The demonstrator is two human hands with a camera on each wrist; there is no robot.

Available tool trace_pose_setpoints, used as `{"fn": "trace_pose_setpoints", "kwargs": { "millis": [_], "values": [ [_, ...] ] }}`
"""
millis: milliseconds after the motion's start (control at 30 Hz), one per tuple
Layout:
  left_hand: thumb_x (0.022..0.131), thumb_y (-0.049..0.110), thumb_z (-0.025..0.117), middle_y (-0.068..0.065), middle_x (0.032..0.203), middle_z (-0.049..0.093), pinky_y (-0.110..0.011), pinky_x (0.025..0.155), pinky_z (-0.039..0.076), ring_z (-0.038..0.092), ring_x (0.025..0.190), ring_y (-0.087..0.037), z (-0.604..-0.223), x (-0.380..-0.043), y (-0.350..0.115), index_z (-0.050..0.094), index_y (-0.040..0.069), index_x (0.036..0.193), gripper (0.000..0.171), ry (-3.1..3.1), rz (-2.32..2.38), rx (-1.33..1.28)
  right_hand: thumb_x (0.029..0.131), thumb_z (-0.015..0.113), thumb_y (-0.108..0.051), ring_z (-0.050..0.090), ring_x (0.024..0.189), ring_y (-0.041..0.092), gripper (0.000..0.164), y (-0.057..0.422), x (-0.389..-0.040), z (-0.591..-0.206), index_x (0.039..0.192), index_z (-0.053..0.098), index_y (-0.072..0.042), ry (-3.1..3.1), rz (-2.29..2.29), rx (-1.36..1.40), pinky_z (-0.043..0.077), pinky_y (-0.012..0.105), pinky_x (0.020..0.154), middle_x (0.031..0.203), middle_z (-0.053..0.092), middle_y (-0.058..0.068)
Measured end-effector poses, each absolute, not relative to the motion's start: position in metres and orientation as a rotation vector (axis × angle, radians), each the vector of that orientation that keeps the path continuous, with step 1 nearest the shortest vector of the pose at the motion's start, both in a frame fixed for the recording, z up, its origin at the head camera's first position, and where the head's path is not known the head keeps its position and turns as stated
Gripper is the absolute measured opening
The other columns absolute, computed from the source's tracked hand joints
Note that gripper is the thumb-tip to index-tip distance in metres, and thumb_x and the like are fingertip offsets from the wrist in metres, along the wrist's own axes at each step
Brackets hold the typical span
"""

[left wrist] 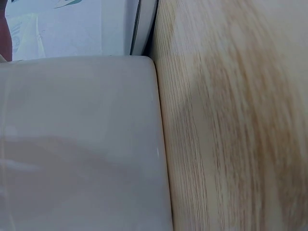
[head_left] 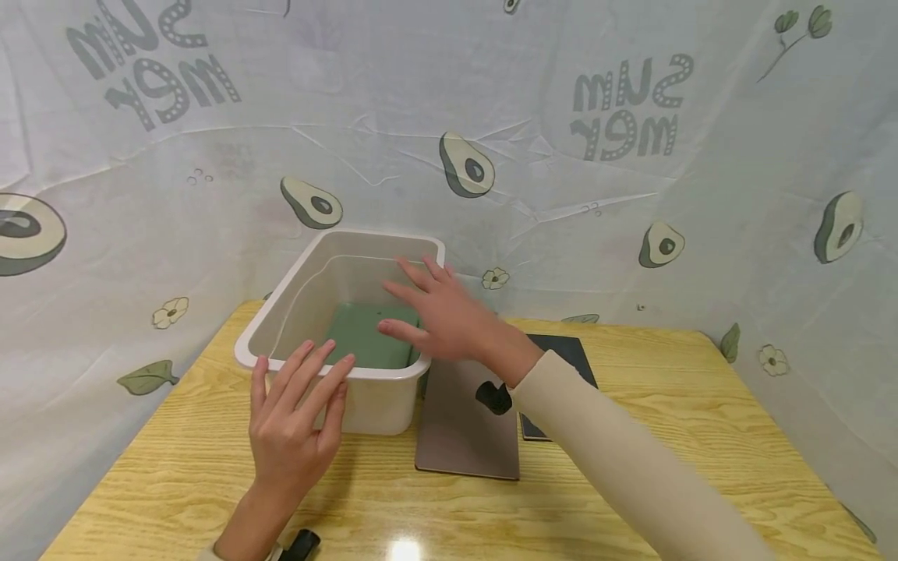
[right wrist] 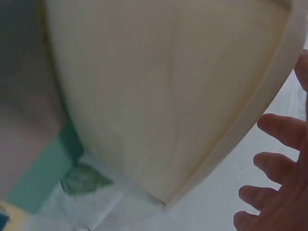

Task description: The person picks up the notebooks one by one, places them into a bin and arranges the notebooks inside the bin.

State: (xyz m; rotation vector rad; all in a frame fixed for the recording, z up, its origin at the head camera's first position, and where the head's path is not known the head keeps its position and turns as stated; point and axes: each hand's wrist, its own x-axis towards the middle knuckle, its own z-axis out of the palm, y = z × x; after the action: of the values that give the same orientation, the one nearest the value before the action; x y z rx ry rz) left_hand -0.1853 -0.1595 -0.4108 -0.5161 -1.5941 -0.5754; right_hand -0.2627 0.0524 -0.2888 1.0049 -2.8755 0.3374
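A white plastic bin stands on the left of the table, with a flat green panel, like a notebook cover, lying at its bottom. My left hand is at the bin's front rim, fingers extended and fingertips overlapping the rim in the head view. Over the bin's right rim reaches my right hand, its fingers spread and holding nothing. In the right wrist view, the fingers show beside the bin's outer wall. The left wrist view shows the bin's smooth side against the wood.
A brown notebook lies right of the bin, with a green edge beside it in the right wrist view. Behind the right forearm is a black notebook. A printed cloth hangs behind the wooden table.
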Motion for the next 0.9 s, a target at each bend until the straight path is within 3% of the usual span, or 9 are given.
{"fn": "trace_pose_setpoints", "kwargs": {
  "millis": [167,633,900],
  "values": [
    [0.107,0.027,0.061,-0.020,0.116,0.080,-0.057,0.128,0.030,0.071,0.111,-0.044,-0.411,-0.186,-0.159,0.084,0.009,0.109,0.030,-1.587,-0.577,-0.515,0.109,0.047,-0.058,0.006,0.168,0.042,0.066,0.064,-0.257,-0.291,0.165,0.040,-0.025,-2.818,0.168,1.014,0.011,0.062,0.133,0.180,0.016,0.007],
    [0.107,0.028,0.061,-0.020,0.116,0.080,-0.057,0.128,0.030,0.071,0.112,-0.043,-0.411,-0.185,-0.159,0.084,0.009,0.109,0.030,-1.596,-0.573,-0.507,0.107,0.051,-0.061,0.005,0.168,0.042,0.070,0.106,-0.250,-0.294,0.168,0.032,-0.033,-2.779,0.174,0.930,0.011,0.070,0.130,0.181,0.012,0.007],
    [0.107,0.027,0.061,-0.020,0.115,0.080,-0.055,0.128,0.030,0.071,0.111,-0.043,-0.410,-0.185,-0.160,0.084,0.009,0.108,0.029,-1.586,-0.572,-0.509,0.105,0.054,-0.062,0.005,0.167,0.045,0.073,0.139,-0.245,-0.303,0.168,0.033,-0.031,-2.810,0.189,0.855,0.008,0.072,0.129,0.181,0.015,0.007]
  ]
}}
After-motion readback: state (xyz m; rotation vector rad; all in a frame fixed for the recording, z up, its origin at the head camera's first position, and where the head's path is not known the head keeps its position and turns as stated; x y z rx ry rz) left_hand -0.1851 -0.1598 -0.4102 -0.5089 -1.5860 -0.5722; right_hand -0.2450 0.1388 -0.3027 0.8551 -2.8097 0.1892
